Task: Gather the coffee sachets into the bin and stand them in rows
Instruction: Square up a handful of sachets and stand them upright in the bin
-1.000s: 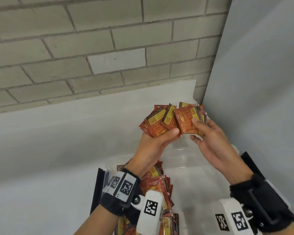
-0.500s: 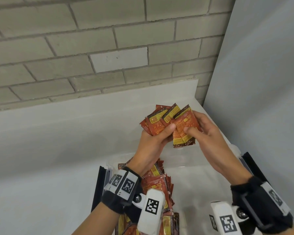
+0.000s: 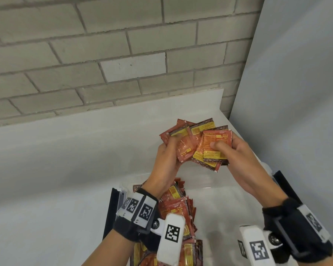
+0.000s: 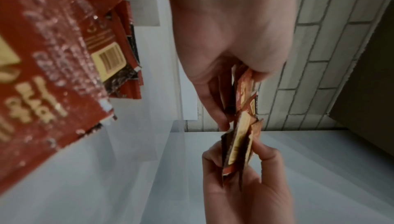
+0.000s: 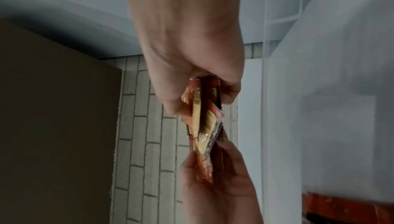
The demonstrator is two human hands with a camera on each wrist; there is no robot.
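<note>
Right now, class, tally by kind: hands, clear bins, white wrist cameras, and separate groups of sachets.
Hands: 2, left hand, right hand
Bins: 1, clear bin
Cameras: 2, left wrist camera, right wrist camera
Sachet groups: 2, held fan, row in bin
Total: 7

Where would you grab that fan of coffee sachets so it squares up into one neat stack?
Probably by its two side edges. The fanned sachets are splayed, corners poking out at top and bottom. The left hand and right hand already pinch the flat faces from opposite sides; sliding fingers onto the outer edges and pressing inward should line them up.
</note>
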